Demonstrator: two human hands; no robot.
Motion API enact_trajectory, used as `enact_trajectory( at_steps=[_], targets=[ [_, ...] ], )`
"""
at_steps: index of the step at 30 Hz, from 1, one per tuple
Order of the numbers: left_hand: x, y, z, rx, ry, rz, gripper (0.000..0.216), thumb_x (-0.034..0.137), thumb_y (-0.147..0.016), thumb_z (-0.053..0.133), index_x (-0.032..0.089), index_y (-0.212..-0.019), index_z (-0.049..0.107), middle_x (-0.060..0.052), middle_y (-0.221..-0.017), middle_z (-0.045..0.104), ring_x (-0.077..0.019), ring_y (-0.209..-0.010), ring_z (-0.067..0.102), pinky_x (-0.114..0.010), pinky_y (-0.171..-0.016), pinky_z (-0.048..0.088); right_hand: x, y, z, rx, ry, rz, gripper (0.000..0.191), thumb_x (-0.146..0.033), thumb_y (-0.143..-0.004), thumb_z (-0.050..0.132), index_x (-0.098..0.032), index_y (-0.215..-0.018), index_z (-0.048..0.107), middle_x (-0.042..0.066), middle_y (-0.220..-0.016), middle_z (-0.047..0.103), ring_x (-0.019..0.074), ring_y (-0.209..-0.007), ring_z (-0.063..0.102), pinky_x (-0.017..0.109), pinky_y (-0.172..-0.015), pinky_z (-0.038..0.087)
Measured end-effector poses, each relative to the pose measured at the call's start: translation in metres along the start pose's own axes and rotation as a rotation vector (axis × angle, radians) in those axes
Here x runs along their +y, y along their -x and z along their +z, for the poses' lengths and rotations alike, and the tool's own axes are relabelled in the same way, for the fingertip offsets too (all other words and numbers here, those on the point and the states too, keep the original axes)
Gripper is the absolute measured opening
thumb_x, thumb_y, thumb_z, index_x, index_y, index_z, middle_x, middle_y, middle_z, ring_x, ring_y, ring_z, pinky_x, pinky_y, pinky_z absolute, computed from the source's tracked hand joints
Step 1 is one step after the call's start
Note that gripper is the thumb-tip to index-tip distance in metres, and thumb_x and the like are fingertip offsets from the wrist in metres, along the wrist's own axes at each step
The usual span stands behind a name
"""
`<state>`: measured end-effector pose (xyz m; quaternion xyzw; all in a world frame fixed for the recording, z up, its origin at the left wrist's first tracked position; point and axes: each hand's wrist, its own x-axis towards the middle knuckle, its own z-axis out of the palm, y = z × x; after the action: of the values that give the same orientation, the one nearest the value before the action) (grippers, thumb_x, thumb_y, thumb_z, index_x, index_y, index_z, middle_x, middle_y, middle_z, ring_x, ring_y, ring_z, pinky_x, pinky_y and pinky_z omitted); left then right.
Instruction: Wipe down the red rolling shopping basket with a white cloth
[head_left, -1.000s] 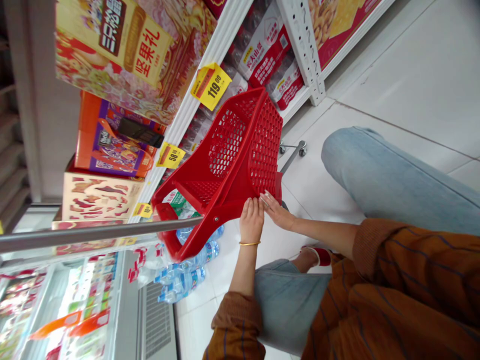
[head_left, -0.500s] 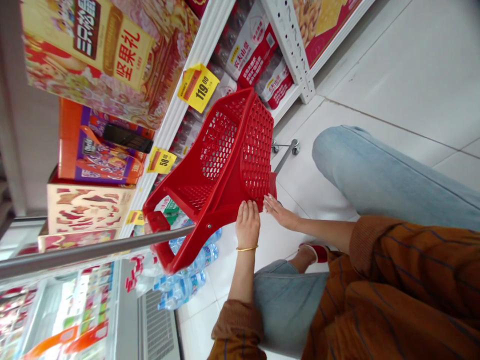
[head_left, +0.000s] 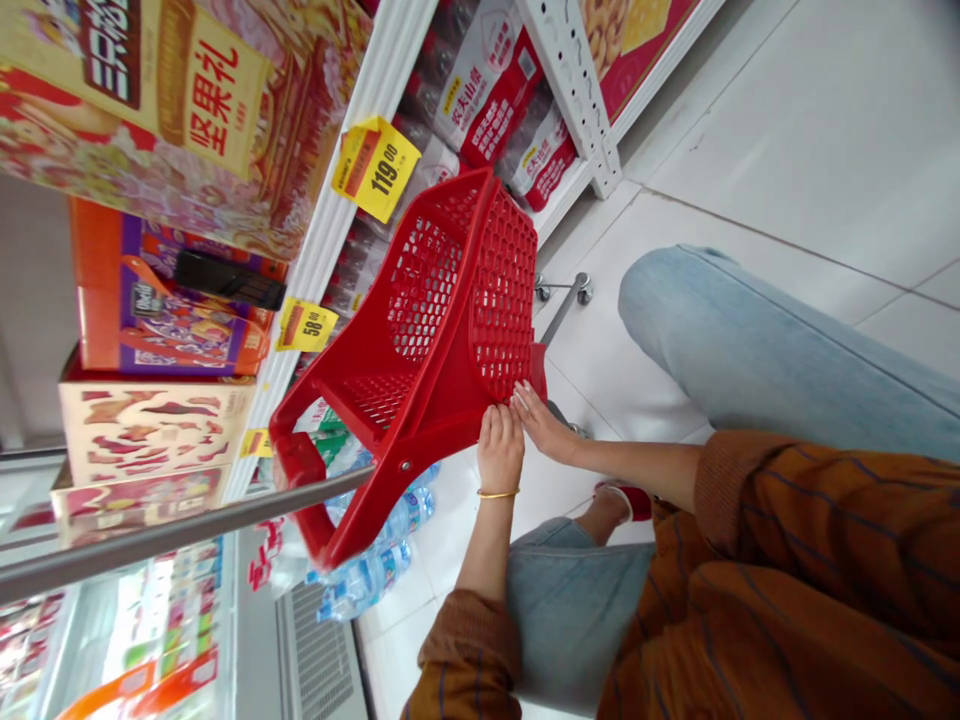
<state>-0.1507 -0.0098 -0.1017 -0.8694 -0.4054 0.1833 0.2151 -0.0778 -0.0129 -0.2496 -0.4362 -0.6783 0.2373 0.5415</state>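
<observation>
A red plastic shopping basket cart [head_left: 442, 400] with a perforated wall stands in front of me. It has small wheels below and a long grey metal handle bar. My left hand [head_left: 500, 450], with a gold bangle on the wrist, lies against the lower wall of the cart, fingers extended side by side. Beside it, my right hand [head_left: 546, 425] touches the same wall near the corner with straight fingers. The two hands nearly meet at the fingertips. Nothing shows within either hand, though the fingertips' undersides are hidden.
The view is turned sideways. A white shelf [head_left: 296, 270] runs alongside with gift boxes [head_left: 161, 425], yellow price tags [head_left: 376, 168] and red-labelled bottle packs [head_left: 480, 90]. A dark phone-like object [head_left: 229, 280] is before a purple box. Blue water bottles [head_left: 375, 575] stand on the tiled floor.
The view has shifted slightly, and the shelf and cart appear further left. My right hand has come closer to my left hand along the cart wall. Both hands still touch the cart.
</observation>
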Motion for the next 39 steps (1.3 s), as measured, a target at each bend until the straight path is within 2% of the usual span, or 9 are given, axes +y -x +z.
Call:
enact_trajectory(
  at_steps=[5, 10, 14, 18, 20, 24, 28, 33, 39],
  targets=[
    [-0.001, 0.0, 0.004, 0.019, -0.011, -0.006, 0.04, 0.01, -0.092, 0.039, 0.007, -0.128, 0.057, -0.018, -0.123, 0.064, -0.0284, -0.121, 0.056, -0.045, -0.107, 0.044, 0.009, 0.008, 0.003, -0.058, 0.036, 0.004, 0.072, 0.0, -0.092, 0.027, -0.019, -0.149, -0.013, 0.016, -0.159, -0.006, 0.0286, -0.145, -0.009, 0.059, -0.114, 0.029],
    [-0.001, 0.0, 0.005, 0.005, -0.009, -0.016, 0.041, 0.01, -0.092, 0.04, 0.004, -0.13, 0.054, -0.02, -0.125, 0.062, -0.0291, -0.123, 0.055, -0.046, -0.109, 0.041, 0.016, 0.014, 0.002, -0.096, 0.026, 0.027, 0.071, -0.002, -0.093, 0.026, -0.021, -0.149, -0.013, 0.014, -0.159, -0.004, 0.0275, -0.145, -0.008, 0.058, -0.114, 0.028],
    [0.001, -0.002, 0.003, -0.019, -0.002, 0.038, 0.043, 0.01, -0.093, 0.039, 0.006, -0.134, 0.05, -0.015, -0.136, 0.055, -0.027, -0.13, 0.047, -0.041, -0.113, 0.037, 0.016, 0.017, -0.001, -0.068, -0.051, 0.059, 0.068, -0.007, -0.095, 0.027, -0.024, -0.15, -0.01, 0.011, -0.16, 0.0, 0.0249, -0.146, -0.006, 0.055, -0.116, 0.026],
    [0.004, -0.008, 0.006, -0.065, 0.035, 0.075, 0.046, 0.01, -0.095, 0.033, 0.01, -0.14, 0.042, -0.008, -0.15, 0.037, -0.0212, -0.14, 0.031, -0.035, -0.116, 0.032, 0.023, 0.025, 0.001, -0.002, -0.15, 0.319, 0.064, -0.016, -0.097, 0.029, -0.027, -0.152, -0.001, 0.008, -0.16, 0.005, 0.0235, -0.147, -0.001, 0.053, -0.118, 0.02],
    [0.006, -0.011, 0.01, -0.108, 0.071, 0.074, 0.047, 0.011, -0.095, 0.033, 0.01, -0.141, 0.04, -0.008, -0.151, 0.033, -0.0203, -0.141, 0.027, -0.036, -0.117, 0.03, 0.03, 0.028, 0.006, 0.034, -0.183, 0.465, 0.062, -0.017, -0.096, 0.03, -0.025, -0.152, 0.004, 0.009, -0.16, 0.007, 0.0237, -0.147, 0.001, 0.053, -0.118, 0.019],
    [0.008, -0.015, 0.016, -0.164, 0.11, 0.051, 0.046, 0.01, -0.094, 0.033, 0.007, -0.139, 0.042, -0.011, -0.148, 0.038, -0.0216, -0.141, 0.027, -0.04, -0.118, 0.027, 0.041, 0.026, 0.021, 0.083, -0.203, 0.639, 0.063, -0.015, -0.093, 0.031, -0.017, -0.152, 0.008, 0.015, -0.158, 0.01, 0.0239, -0.147, 0.005, 0.052, -0.117, 0.022],
    [0.008, -0.016, 0.017, -0.177, 0.114, 0.044, 0.044, 0.011, -0.095, 0.031, 0.007, -0.136, 0.046, -0.012, -0.144, 0.045, -0.0232, -0.14, 0.03, -0.041, -0.118, 0.028, 0.04, 0.017, 0.034, 0.095, -0.231, 0.727, 0.063, -0.013, -0.091, 0.034, -0.016, -0.151, 0.014, 0.015, -0.157, 0.015, 0.0227, -0.146, 0.016, 0.047, -0.117, 0.026],
    [0.006, -0.018, 0.019, -0.187, 0.135, 0.046, 0.043, 0.01, -0.095, 0.032, 0.005, -0.134, 0.048, -0.013, -0.141, 0.049, -0.0235, -0.139, 0.032, -0.039, -0.116, 0.031, 0.026, 0.008, 0.038, 0.117, -0.256, 0.76, 0.059, -0.017, -0.092, 0.034, -0.015, -0.149, 0.02, 0.015, -0.155, 0.021, 0.0229, -0.145, 0.021, 0.046, -0.118, 0.024],
    [0.004, -0.02, 0.019, -0.189, 0.128, 0.046, 0.043, 0.01, -0.095, 0.031, 0.006, -0.134, 0.05, -0.013, -0.137, 0.053, -0.0238, -0.138, 0.035, -0.039, -0.116, 0.031, 0.009, -0.005, 0.034, 0.139, -0.284, 0.743, 0.052, -0.026, -0.097, 0.027, -0.013, -0.147, 0.025, 0.018, -0.153, 0.026, 0.0248, -0.144, 0.022, 0.049, -0.117, 0.025]
  ],
)
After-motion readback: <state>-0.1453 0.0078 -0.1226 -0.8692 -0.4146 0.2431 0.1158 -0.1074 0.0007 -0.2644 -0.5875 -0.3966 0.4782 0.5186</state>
